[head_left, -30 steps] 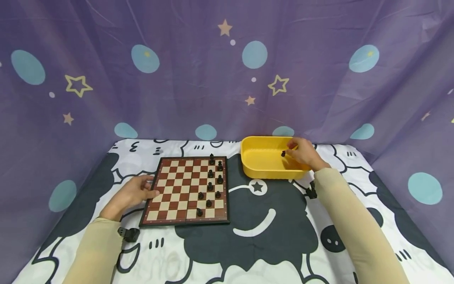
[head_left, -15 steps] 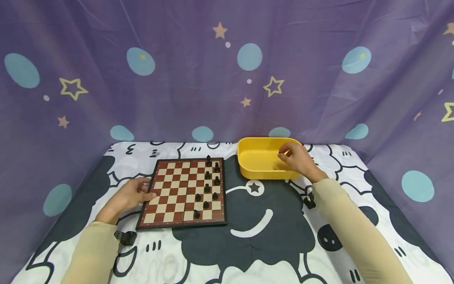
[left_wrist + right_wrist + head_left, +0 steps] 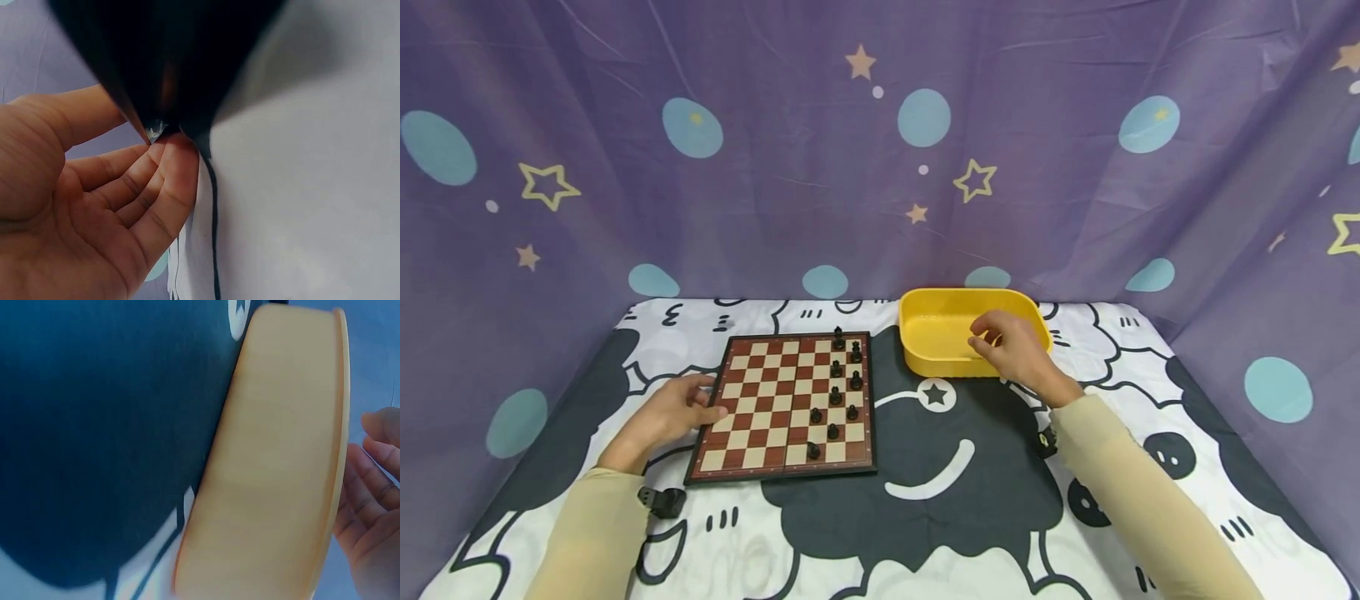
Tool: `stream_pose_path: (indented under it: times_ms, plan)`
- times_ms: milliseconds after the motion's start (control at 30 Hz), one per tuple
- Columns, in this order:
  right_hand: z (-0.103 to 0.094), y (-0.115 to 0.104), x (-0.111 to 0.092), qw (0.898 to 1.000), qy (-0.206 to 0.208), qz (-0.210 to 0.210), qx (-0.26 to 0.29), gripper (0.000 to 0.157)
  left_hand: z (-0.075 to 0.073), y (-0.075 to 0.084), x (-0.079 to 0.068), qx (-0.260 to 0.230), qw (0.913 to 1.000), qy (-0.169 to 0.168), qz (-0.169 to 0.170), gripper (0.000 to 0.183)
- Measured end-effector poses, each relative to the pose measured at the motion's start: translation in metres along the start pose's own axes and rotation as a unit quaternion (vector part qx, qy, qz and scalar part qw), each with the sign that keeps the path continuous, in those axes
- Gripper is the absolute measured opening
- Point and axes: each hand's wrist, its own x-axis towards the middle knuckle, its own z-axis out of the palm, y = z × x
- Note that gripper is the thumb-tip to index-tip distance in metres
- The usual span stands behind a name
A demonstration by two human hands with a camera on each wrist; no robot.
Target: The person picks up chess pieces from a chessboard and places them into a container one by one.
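Head view: one chessboard (image 3: 760, 400), with one fold line, lies flat on one patterned cloth (image 3: 940, 550). Nine black chess pieces (image 3: 836, 396) are on it, all on the half to the right of the fold. Eight stand upright; the posture of the ninth, nearest the front edge, is too small to tell. Two hands are in view. The left hand (image 3: 662, 415) grips the board's left edge, thumb on the upper face, bent fingers against the underside, as the left wrist view confirms. The right hand (image 3: 1021, 354) is positioned over one yellow tray (image 3: 955, 367), located beside the board's far right corner and apart from it. Its fingers are loosely bent, thumb and forefinger slightly parted, with nothing visible between them. Two beige sleeves (image 3: 587, 533) cover the forearms; two black wrist cameras (image 3: 666, 502) are fitted, one per wrist. One purple curtain (image 3: 760, 208) hangs behind.
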Motion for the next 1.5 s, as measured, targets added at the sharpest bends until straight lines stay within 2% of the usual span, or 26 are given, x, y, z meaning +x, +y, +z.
stream_pose_path:
  times_ms: [467, 933, 1200, 1500]
  plan:
    - [0.014, -0.028, -0.012, 0.998, 0.015, -0.053, 0.024, 0.018, 0.0, 0.001, 0.0, -0.006, 1.0, 0.006, -0.001, 0.076]
    - [0.029, -0.055, -0.017, 0.994, -0.021, -0.091, 0.058, 0.019, 0.0, 0.002, 0.0, -0.006, 0.9999, 0.007, -0.006, 0.076]
    - [0.041, -0.066, -0.019, 0.993, -0.043, -0.099, 0.052, 0.02, 0.001, 0.001, -0.001, -0.014, 0.9997, 0.007, 0.016, 0.073]
    - [0.054, -0.079, -0.018, 0.991, -0.064, -0.108, 0.046, 0.017, 0.0, 0.002, -0.001, -0.005, 0.9999, 0.007, 0.007, 0.075]
